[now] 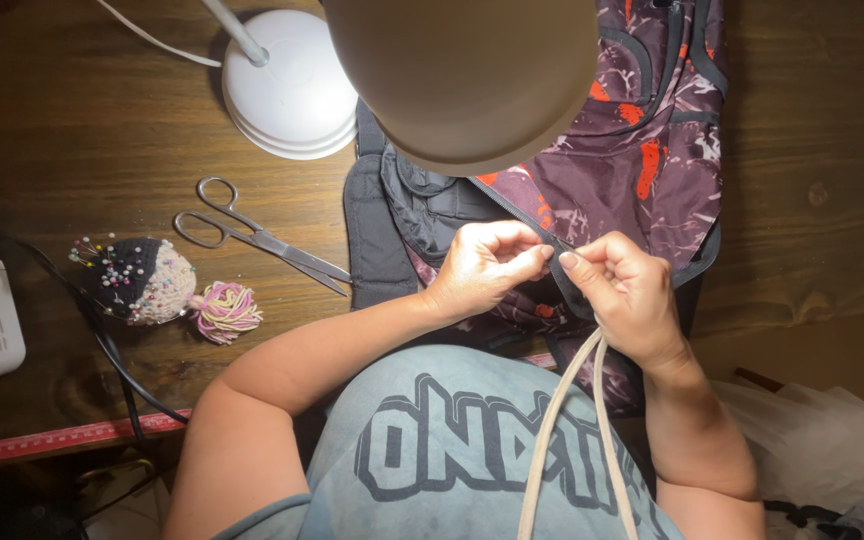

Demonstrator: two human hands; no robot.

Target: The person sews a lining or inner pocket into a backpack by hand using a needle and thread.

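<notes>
Fingers (530, 262) of the left hand (482, 268) are pinched shut on the dark zipper edge (564, 268) of a purple patterned garment (642, 150), just left of centre in the frame; fingers of the right hand (627, 290) are curled and pinched on the same edge, the two thumbs almost touching; whether a needle sits between them is too small to tell; the garment lies on the wooden tabletop (72, 130) from the middle of the frame up to the upper right, with a grey padded lining (377, 240) showing at its left side; a pale cord (557, 430) runs from under the right hand down to the lower edge of the frame; a round lampshade (462, 80) hangs over the garment at top centre, its white base (292, 90) to the left; scissors (257, 238) lie left of the garment; a pincushion (142, 278) stuck with pins and a small pink yarn ball (224, 310) sit at mid left, touching; a red ruler strip (62, 440) lines the tabletop's near edge.
</notes>
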